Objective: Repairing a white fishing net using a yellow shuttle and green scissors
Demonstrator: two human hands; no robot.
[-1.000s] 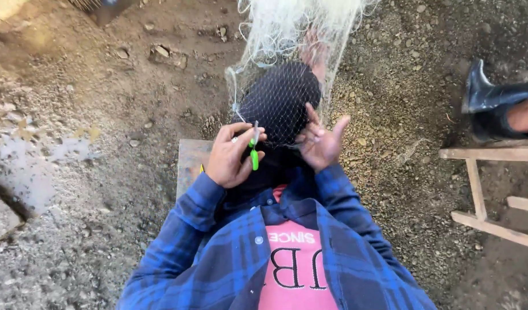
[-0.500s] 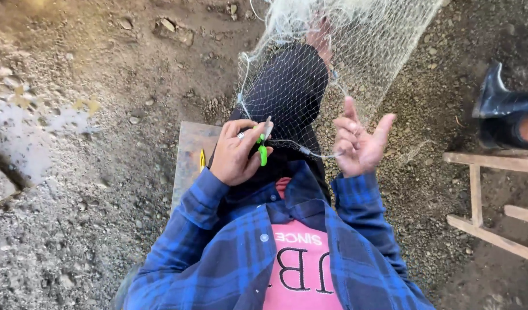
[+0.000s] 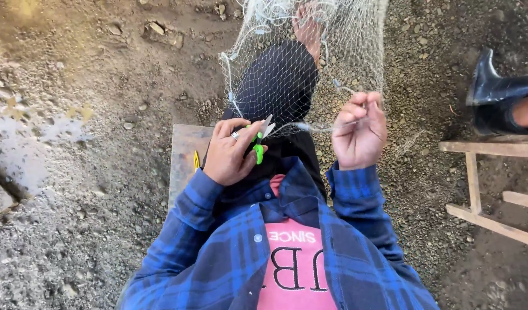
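Your left hand is curled shut round a small green-handled cutter, thumb and forefinger pinching it so the pale tip pokes up toward the net w/ the handle tucked in the palm, which keeps the tip right at the mesh. Your right hand is closed in a loose fist, fingertips nipping a thin line that runs across to the cutter; held taut like that, prob. so the strand stays straight & easy to work. The net drapes over your raised knee in dark trousers, which spreads the mesh flat in front of you, the top end hooked near your bare foot. You're sat on a wooden board on gravel ground; a wooden frame & a black boot sit well off to the right.
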